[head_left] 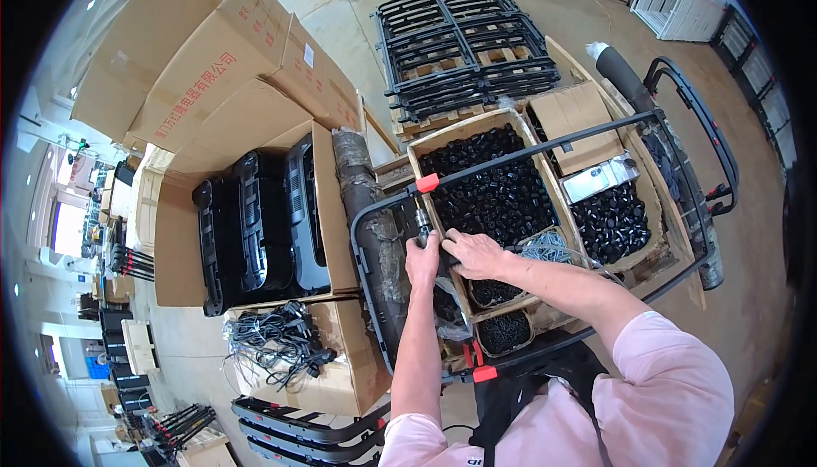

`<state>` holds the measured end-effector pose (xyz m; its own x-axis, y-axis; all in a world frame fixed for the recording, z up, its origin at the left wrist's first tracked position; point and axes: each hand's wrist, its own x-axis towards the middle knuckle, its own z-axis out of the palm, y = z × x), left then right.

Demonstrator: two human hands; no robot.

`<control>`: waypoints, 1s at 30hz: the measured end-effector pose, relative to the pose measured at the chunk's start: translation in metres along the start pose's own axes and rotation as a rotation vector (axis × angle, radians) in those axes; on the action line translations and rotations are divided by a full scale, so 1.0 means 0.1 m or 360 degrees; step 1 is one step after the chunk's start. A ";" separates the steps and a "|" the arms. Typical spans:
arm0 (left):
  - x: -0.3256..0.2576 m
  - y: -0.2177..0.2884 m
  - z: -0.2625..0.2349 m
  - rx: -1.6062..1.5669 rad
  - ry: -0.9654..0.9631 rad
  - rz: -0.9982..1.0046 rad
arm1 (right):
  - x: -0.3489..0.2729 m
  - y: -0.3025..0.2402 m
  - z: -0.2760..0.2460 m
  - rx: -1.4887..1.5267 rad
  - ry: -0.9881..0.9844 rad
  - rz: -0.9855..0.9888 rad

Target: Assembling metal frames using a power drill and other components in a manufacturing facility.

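Observation:
My left hand is closed around a power screwdriver, whose metal front end points away from me toward a red corner piece on a black metal frame. Close beside it on the right, my right hand has its fingers curled at the edge of the parts box; what they grip is hidden. The frame lies across the boxes, with another red piece near my body. Just beyond my hands, a cardboard box holds many small black plastic parts.
Silver screws and black screws sit in small baskets. More black parts fill a box on the right. At left, a large carton holds black plastic housings, above a heap of black cables. Black racks are stacked beyond.

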<state>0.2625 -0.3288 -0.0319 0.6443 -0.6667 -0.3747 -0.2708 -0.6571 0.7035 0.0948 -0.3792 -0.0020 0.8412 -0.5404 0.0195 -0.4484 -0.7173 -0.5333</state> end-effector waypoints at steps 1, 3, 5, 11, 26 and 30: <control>0.00 0.02 -0.01 0.0083 -0.0008 -0.0026 | -0.01 0.00 0.00 0.0005 -0.0005 0.0012; -0.03 0.06 0.01 0.0107 -0.0009 -0.0045 | -0.04 0.00 -0.01 0.0006 -0.0012 0.0022; -0.05 0.05 0.04 0.0137 0.0062 -0.0027 | -0.05 -0.02 -0.01 0.0007 -0.0004 0.0011; -0.09 -0.03 0.05 0.0171 0.0117 0.0064 | -0.10 -0.06 0.03 -0.0023 0.0019 -0.0021; -0.42 0.23 0.20 0.0490 0.0168 0.0374 | -0.41 0.07 -0.15 -0.0129 -0.0067 0.0097; -0.39 0.30 0.21 0.0506 0.0161 0.0357 | -0.37 0.14 -0.17 -0.0095 0.0001 0.0116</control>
<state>0.2143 -0.3298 -0.0090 0.6068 -0.7785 -0.1604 -0.6106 -0.5858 0.5330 0.0517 -0.3768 0.0042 0.8055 -0.5923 -0.0171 -0.5256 -0.7010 -0.4820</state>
